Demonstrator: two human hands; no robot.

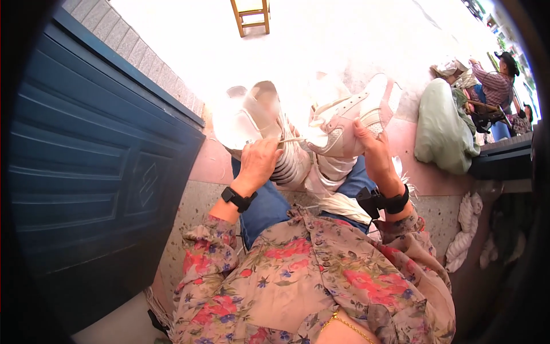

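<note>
A pale pink-and-white sneaker (pixel 346 120) is held in my right hand (pixel 378 157), its thumb lying along the side and the fingers mostly hidden beneath. A whitish shoelace (pixel 293 139) runs from the shoe toward my left hand (pixel 260 160), whose fingertips are pinched together on its end. Beyond my left hand stand more pale shoe pieces (pixel 263 106), partly washed out by the glare. Over my lap, between my knees, hangs a thick bundle of white laces (pixel 295 170). Further pale strands (pixel 346 207) lie across my right thigh.
A dark blue panelled door (pixel 86 166) stands at my left. To the right are a full pale-green sack (pixel 444 129) and a twisted white bundle (pixel 465 232) on the floor. A wooden stool (pixel 252 17) is far ahead. Another person (pixel 495 86) sits at the far right.
</note>
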